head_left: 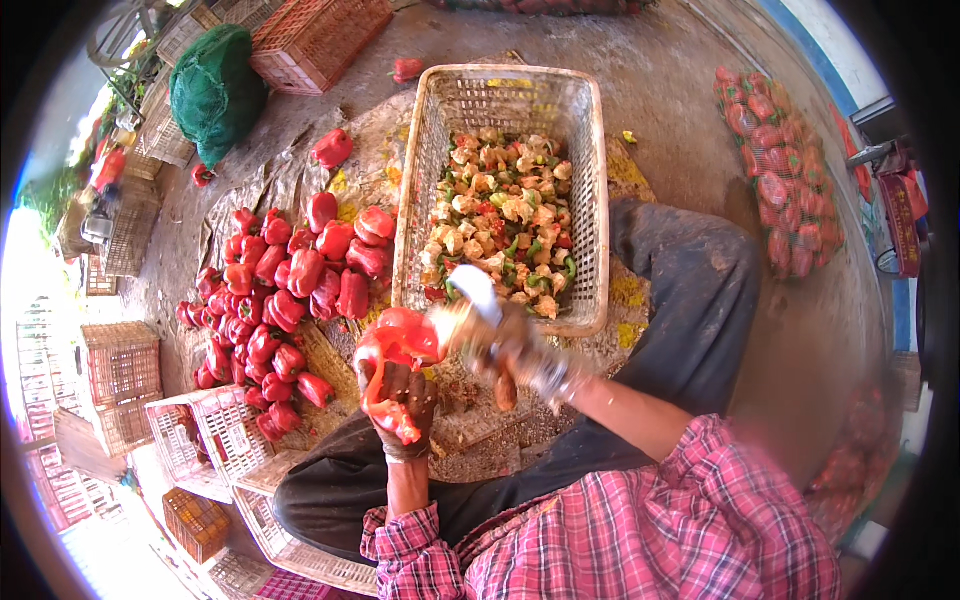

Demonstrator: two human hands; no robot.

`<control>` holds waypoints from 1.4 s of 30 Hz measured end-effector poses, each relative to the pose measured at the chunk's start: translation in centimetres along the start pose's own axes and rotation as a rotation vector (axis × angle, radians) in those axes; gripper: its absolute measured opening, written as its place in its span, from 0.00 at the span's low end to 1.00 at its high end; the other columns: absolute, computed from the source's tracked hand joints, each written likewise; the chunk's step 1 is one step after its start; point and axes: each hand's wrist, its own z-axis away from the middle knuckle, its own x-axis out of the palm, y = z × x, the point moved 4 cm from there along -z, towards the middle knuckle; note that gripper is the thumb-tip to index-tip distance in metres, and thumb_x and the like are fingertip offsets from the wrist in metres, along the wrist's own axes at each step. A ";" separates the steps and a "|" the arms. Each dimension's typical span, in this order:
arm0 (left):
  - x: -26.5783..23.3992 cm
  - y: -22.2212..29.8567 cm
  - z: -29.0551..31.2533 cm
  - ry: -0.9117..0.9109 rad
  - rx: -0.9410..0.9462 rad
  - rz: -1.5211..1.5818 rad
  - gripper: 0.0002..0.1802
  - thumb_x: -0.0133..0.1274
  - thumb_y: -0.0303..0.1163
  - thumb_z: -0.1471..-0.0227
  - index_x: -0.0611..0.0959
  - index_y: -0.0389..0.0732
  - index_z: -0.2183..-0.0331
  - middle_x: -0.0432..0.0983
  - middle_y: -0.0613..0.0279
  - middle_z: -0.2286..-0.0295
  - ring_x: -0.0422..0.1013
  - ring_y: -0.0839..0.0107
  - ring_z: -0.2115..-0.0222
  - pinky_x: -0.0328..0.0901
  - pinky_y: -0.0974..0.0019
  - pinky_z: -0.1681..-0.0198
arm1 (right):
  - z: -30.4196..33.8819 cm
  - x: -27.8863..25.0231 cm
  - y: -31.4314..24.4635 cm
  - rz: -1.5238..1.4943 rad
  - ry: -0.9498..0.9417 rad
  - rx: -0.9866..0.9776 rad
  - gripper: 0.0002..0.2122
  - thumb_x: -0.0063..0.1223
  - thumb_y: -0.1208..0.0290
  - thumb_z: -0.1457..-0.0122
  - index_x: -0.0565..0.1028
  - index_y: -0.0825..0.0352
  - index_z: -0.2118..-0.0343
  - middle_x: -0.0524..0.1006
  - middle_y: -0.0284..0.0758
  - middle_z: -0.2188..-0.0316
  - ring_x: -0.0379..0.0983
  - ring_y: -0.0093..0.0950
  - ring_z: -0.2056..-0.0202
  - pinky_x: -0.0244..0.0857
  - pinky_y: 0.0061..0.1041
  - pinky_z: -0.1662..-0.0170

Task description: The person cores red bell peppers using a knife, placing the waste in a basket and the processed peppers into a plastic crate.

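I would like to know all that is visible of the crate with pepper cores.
The crate is long, rectangular and dirty off-white, apparently plastic, with slotted walls and a solid rim. It stands upright, open-topped, partly filled with pale pepper cores. Red peppers lie at its left, the right leg close by.

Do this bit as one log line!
left hand: holds opened red pepper | right hand: blurred, near it | crate: pepper cores
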 end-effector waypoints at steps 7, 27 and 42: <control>0.2 6.0 1.3 0.156 -0.014 0.242 0.28 0.34 0.55 0.39 0.70 0.45 0.80 0.62 0.71 0.87 0.59 0.75 0.90 0.54 0.68 0.85 | -0.6 -7.9 -3.1 -0.038 0.725 -0.012 0.23 0.49 0.54 0.43 0.68 0.70 0.53 0.71 0.45 0.56 0.75 0.26 0.68 0.72 0.24 0.77; -22.1 22.4 17.8 1.077 -0.141 -1.290 0.12 0.53 0.35 0.45 0.78 0.37 0.74 0.68 0.69 0.83 0.64 0.79 0.80 0.59 0.72 0.78 | -1.6 -13.2 1.8 0.211 0.798 0.412 0.16 0.58 0.62 0.49 0.72 0.65 0.61 0.74 0.33 0.73 0.67 0.21 0.82 0.62 0.20 0.84; -17.1 -6.9 -36.3 -0.900 0.011 -2.076 0.48 0.66 0.36 0.65 0.63 0.52 0.41 0.60 0.55 0.44 0.57 0.45 0.44 0.62 0.49 0.47 | -1.0 -15.3 2.9 0.326 0.772 0.429 0.19 0.47 0.60 0.39 0.69 0.68 0.50 0.77 0.43 0.69 0.69 0.21 0.82 0.62 0.17 0.84</control>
